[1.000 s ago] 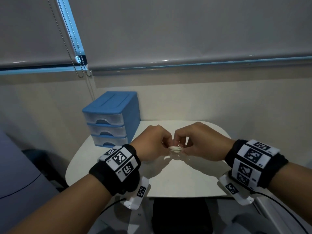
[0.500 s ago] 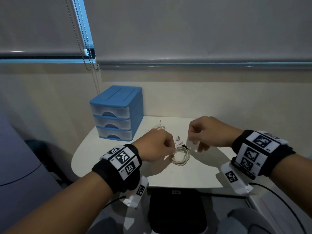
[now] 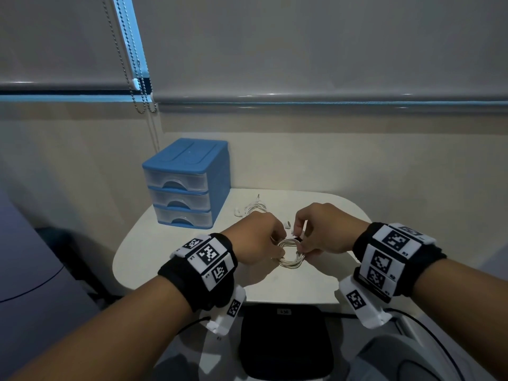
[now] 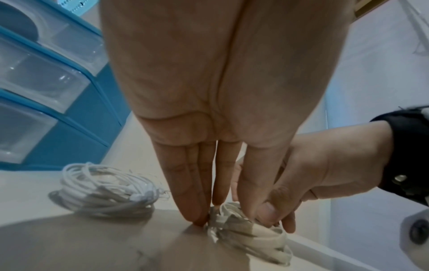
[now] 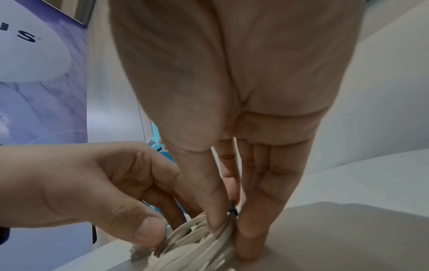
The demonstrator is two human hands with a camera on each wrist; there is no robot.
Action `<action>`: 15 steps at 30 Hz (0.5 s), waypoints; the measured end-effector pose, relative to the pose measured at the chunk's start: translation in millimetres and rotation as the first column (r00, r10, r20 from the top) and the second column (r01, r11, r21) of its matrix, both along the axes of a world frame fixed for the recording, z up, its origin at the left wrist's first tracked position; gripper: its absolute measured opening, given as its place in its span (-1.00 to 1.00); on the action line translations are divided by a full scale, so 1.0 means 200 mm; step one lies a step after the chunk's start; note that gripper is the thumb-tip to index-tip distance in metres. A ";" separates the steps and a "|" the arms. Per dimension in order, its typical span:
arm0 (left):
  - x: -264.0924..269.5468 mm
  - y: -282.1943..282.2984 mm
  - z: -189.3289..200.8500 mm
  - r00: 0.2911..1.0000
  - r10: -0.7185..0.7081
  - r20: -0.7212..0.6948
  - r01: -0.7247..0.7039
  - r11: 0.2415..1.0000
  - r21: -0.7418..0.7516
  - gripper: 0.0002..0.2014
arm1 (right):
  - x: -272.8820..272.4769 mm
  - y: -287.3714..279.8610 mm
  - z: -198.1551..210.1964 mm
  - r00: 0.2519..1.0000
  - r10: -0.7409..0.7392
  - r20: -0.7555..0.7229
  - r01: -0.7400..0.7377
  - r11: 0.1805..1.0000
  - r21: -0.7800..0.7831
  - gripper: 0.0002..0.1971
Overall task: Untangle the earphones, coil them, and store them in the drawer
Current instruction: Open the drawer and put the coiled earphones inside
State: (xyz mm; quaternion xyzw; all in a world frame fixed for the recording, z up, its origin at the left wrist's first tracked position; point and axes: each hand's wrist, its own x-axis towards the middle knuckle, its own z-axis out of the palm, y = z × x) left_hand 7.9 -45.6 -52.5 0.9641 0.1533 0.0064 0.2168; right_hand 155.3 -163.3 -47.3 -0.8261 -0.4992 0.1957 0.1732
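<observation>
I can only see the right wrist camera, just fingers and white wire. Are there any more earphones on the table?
Observer: Yes. A second bundle of white wire lies on the table beyond the left hand, apart from the coil that both hands pinch.
Operator: Where's the drawer thing?
Observer: The blue drawer unit stands at the table's far left corner, just past that second bundle.
Operator: Is a drawer open?
Observer: No. All three clear drawers are shut, as the head view shows.
</observation>
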 end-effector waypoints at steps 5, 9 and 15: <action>0.00 -0.01 0.01 1.000 0.008 0.001 -0.008 1.000 0.006 -0.80 | 0.00 -0.01 0.00 1.000 0.005 -0.021 -0.005 1.000 -0.004 -0.78; -0.04 0.00 0.06 0.956 0.138 0.258 -0.135 0.990 -0.031 -0.80 | 0.01 0.00 0.08 1.000 0.007 0.022 -0.007 1.000 0.010 -0.89; -0.19 0.19 0.24 0.569 0.416 0.709 -0.298 0.909 -0.293 -0.81 | -0.05 0.10 0.26 0.999 0.017 0.032 -0.025 0.962 0.272 -0.93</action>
